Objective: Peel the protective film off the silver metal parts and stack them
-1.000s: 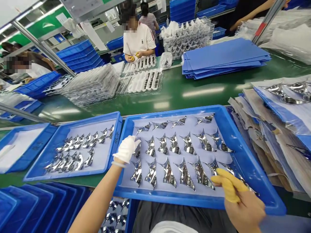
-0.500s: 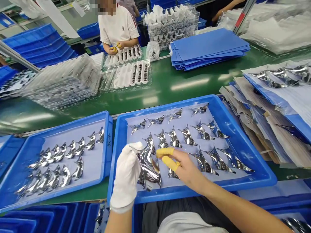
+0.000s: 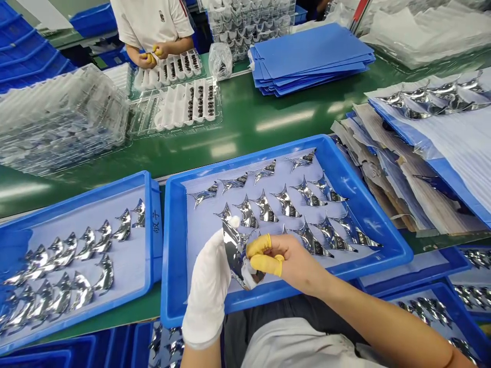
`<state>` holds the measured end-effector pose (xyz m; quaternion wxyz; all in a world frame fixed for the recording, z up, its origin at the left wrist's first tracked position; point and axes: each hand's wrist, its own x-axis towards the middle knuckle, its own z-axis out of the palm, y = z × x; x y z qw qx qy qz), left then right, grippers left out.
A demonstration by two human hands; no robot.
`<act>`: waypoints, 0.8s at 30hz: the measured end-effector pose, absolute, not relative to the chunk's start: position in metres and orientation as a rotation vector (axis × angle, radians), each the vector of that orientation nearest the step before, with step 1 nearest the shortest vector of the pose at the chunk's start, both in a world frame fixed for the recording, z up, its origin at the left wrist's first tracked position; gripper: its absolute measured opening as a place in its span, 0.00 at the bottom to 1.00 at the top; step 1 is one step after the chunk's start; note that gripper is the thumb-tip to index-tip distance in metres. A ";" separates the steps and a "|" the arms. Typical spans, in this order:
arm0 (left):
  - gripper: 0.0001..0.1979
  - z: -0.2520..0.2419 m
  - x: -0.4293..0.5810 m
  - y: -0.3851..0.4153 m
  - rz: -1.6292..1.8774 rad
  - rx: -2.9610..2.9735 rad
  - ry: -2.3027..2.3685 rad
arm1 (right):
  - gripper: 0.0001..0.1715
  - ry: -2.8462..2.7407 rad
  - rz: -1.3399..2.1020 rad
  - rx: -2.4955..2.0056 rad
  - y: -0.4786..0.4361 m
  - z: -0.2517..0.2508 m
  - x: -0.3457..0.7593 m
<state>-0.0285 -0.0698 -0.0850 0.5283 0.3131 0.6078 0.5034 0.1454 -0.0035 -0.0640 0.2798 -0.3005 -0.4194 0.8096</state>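
Note:
My left hand [image 3: 209, 286], in a white glove, grips a shiny chrome fin-shaped part [image 3: 232, 244] and holds it up over the near edge of the middle blue tray [image 3: 368, 214]. My right hand [image 3: 284, 260], bare with yellow finger cots on thumb and forefinger, pinches the same part from the right. Several more chrome parts [image 3: 286, 202] lie in rows on the pale liner of that tray.
A second blue tray [image 3: 151, 230] with overlapping chrome parts sits to the left. Beyond is a green conveyor [image 3: 268, 115] with clear blister trays [image 3: 176, 105], stacked blue sheets [image 3: 310, 56] and a person in a white shirt [image 3: 151, 23]. Paper-layered parts [image 3: 422, 153] are piled right.
My left hand picked chrome parts from the tray and raised them. My right hand came across from the right and closed on them. The view tilted down and moved right.

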 end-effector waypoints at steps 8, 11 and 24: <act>0.27 -0.073 -0.018 -0.063 1.319 0.775 1.315 | 0.07 -1.754 1.607 -0.720 -0.007 -0.056 0.162; 0.24 -0.073 -0.019 -0.065 1.295 0.773 1.346 | 0.08 -1.935 1.357 -0.632 -0.009 -0.055 0.171; 0.19 -0.073 -0.010 -0.061 1.294 0.755 1.296 | 0.14 -2.199 1.086 -0.632 -0.015 -0.051 0.190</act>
